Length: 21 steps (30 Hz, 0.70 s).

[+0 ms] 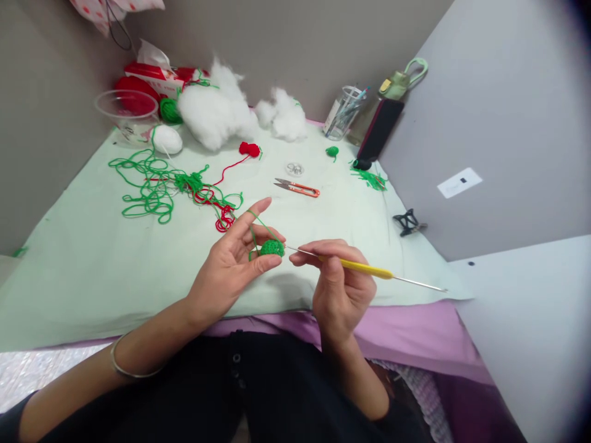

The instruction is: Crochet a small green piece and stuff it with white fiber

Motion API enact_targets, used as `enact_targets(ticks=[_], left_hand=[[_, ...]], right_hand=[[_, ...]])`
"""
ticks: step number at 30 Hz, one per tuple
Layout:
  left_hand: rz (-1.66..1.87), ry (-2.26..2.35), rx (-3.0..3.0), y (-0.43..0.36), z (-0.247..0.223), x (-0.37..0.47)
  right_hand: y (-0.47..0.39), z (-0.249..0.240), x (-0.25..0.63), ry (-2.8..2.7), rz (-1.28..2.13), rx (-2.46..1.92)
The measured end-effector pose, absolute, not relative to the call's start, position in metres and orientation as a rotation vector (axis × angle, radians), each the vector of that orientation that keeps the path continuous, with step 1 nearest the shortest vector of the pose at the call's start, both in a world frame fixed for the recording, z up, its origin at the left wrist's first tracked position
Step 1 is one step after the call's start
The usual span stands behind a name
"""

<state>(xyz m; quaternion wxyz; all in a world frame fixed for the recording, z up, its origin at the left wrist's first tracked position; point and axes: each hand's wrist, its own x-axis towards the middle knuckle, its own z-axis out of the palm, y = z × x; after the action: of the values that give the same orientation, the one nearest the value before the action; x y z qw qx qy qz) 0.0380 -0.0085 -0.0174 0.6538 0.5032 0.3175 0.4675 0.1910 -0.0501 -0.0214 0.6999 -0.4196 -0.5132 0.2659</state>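
Observation:
Between the thumb and fingers of my left hand (235, 261) is a small rounded green crochet piece (272, 248). Green yarn runs from it up over my raised left index finger. My right hand (344, 283) grips a yellow-handled crochet hook (364, 267) like a pen. The hook's thin metal shaft points left, and its tip meets the right edge of the green piece; the exact stitch is too small to make out. A second metal end sticks out to the right of the handle.
Tangled green and red yarn (189, 181) lies left of centre. Orange thread snips (298, 187) rest beyond my hands. White stuffing (215, 107), a clear plastic tub (127, 107), a pen cup (342, 114) and a dark phone (381, 129) stand toward the back. A black clip (409, 222) lies right.

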Motion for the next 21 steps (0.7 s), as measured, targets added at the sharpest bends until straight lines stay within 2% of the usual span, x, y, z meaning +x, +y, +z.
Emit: enact_targets(ticks=[11, 16, 21], left_hand=[[0.974, 0.684, 1.216, -0.012, -0.017, 0.034], [0.921, 0.739, 1.246, -0.01, -0.017, 0.033], [0.908, 0.753, 1.217, -0.008, -0.013, 0.033]], right_hand=[[-0.044, -0.016, 0.199, -1.257, 0.503, -1.028], [-0.037, -0.009, 0.201, -1.307, 0.896, -1.071], [-0.026, -0.012, 0.202, -1.057, 1.307, -0.933]])
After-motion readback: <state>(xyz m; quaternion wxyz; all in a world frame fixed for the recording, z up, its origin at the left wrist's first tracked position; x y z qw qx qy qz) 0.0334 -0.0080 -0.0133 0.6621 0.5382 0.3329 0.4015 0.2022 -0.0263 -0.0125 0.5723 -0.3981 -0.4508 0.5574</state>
